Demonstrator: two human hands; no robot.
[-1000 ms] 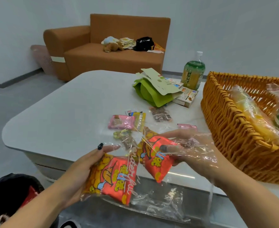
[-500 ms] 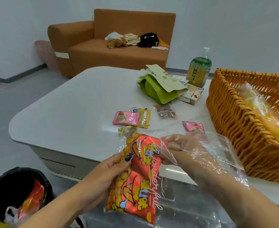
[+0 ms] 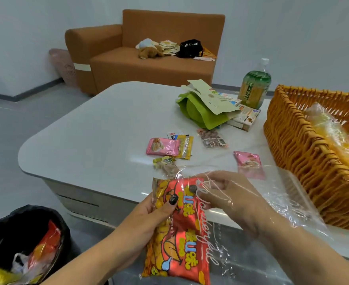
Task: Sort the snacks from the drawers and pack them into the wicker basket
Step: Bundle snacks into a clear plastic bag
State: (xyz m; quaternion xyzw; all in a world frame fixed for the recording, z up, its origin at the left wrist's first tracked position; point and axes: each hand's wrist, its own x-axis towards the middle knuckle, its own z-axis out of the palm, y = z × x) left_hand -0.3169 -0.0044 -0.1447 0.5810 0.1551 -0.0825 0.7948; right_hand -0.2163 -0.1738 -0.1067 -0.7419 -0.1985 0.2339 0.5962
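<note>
A black-lined bin (image 3: 25,239) holding wrappers stands at lower left, beside a white table (image 3: 99,128). The left hand (image 3: 149,219) grips two red-and-yellow snack packs (image 3: 179,229) through a clear plastic bag (image 3: 272,202), thumb pressed on the front. The right hand (image 3: 227,198), inside the bag, pinches the top of the upper pack; the hands are close together at the table's near edge. Small snacks lie on the table: a pink packet (image 3: 162,146), a yellow sachet (image 3: 185,147), a brown packet (image 3: 211,138), a second pink packet (image 3: 246,159). A green pouch (image 3: 198,114), a carton (image 3: 244,118) and a green bottle (image 3: 254,87) stand farther back. The wicker basket (image 3: 305,157) sits at right, with bagged yellow snacks (image 3: 338,140) inside.
</note>
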